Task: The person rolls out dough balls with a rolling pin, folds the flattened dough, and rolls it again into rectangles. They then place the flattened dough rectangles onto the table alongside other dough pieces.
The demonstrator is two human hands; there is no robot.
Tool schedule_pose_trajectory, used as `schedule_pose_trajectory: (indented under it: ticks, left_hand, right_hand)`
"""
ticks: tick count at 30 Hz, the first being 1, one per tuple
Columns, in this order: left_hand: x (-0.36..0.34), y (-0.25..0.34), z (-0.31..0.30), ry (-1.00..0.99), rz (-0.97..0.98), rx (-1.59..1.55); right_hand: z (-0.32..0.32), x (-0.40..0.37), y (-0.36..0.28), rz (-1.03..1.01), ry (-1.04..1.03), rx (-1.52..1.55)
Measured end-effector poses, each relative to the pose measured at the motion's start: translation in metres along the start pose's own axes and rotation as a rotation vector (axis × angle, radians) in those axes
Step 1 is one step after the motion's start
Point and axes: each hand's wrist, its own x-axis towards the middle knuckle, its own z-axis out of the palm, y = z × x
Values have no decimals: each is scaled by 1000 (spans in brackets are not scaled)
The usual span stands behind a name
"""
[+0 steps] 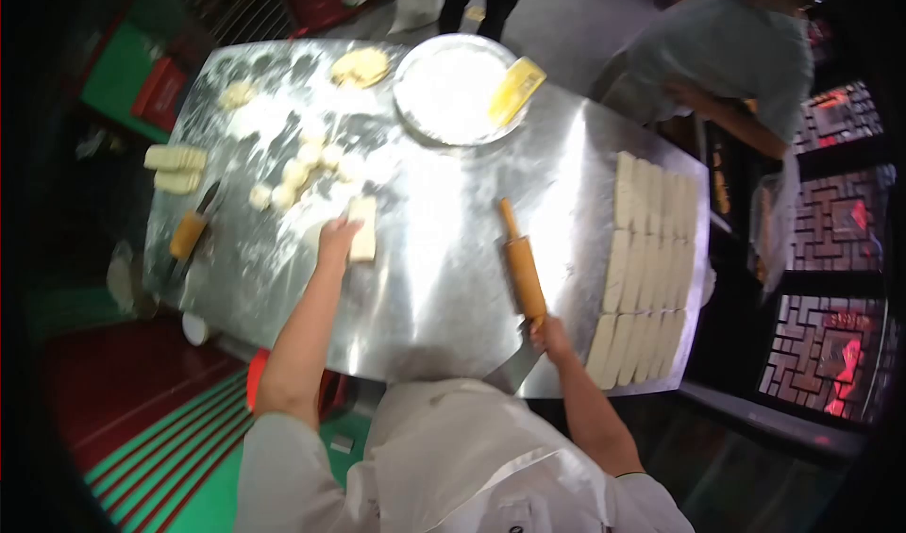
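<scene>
On the steel table, a flat rectangular strip of dough (363,236) lies in front of me. My left hand (335,242) grips its left edge, the fingers partly hidden from above. A wooden rolling pin (525,274) is tilted on the bare metal to the right. Around its near handle my right hand (551,335) is closed. Just beyond the strip, several round dough pieces (309,160) sit in a floury patch.
Rows of dough strips (644,259) line the table's right side. At the back stands a flour basin (404,108) with a yellow scraper (517,91) across its rim. A knife (209,198), another rolling pin (189,235) and stacked dough (176,167) lie left. Another person (727,47) stands back right.
</scene>
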Motion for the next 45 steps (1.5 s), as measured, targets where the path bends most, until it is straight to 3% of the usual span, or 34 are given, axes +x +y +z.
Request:
schedule_pose_trajectory:
  ticks: [1, 2, 5, 6, 9, 10, 13, 16, 19, 21, 25, 27, 29, 30, 31, 32, 33, 34, 35, 36, 39, 40, 41, 43, 45]
  left_hand:
    - [-29, 8, 20, -67, -55, -171]
    - [-58, 18, 43, 13, -168, -166]
    - [-95, -33, 67, -36, -182, -247]
    - [-104, -7, 72, -124, -184, -306]
    - [-118, -89, 79, -6, -86, -121]
    - [-125, -93, 86, 26, -15, -18]
    - [-155, -77, 93, 56, -79, -56]
    - [-170, -70, 87, 67, 12, 144]
    - [-176, -62, 76, -2, -62, 385]
    - [-177, -48, 69, -151, 79, 1149]
    - [-187, -22, 90, 0, 260, 1044]
    - [-182, -30, 102, -57, 915, 1233]
    - [-178, -57, 104, -118, 843, 1345]
    - [-166, -71, 106, -95, 840, 1350]
    - [-164, -67, 111, -114, 757, 1366]
    - [-164, -64, 109, -123, 749, 1313]
    - [-161, -57, 94, -141, 741, 1039]
    - [-163, -43, 87, -70, 728, 868]
    - [-167, -21, 78, -10, 702, 893]
    - [-170, -2, 67, 61, 744, 893]
    - [-195, 36, 39, 178, 831, 956]
    - [-198, 40, 32, 225, 902, 1016]
    - [-197, 32, 25, 223, 889, 1018]
    - [-194, 3, 13, 14, 707, 1163]
    - [-180, -20, 9, -12, 750, 1184]
  right_hand:
    - [8, -12, -11, -81, 56, -99]
    - [10, -10, -16, -18, 46, -70]
    - [18, -17, -29, -8, 31, -41]
    - [17, -11, -33, -39, 5, -2]
    - [18, -14, -27, -44, -37, 30]
    - [18, -12, -27, -37, -24, 24]
    - [14, -8, -19, -55, -45, 14]
    - [12, -5, -15, -79, -68, 18]
    - [11, 3, -8, -76, -76, 42]
    - [11, 8, -7, -71, -35, 0]
    - [9, 10, -6, -31, -74, 55]
    - [9, 18, 5, -134, -3, -119]
    - [14, 6, -5, -151, 18, -79]
    - [18, -3, -21, -68, 83, -216]
    - [21, 1, -23, -114, 154, -291]
    - [6, 48, 21, -666, 421, -1009]
    - [11, 41, -2, -476, 344, -900]
    - [25, 11, -45, -478, 336, -967]
    - [37, 1, -59, -607, 381, -984]
    - [53, -7, -78, -565, 421, -934]
    - [72, -12, -92, -856, 283, -1166]
    - [81, -15, -91, -842, 270, -1171]
    - [91, -15, -91, -868, 185, -1207]
    - [108, -8, -85, -886, 92, -1246]
    - [126, 5, -74, -843, 112, -1322]
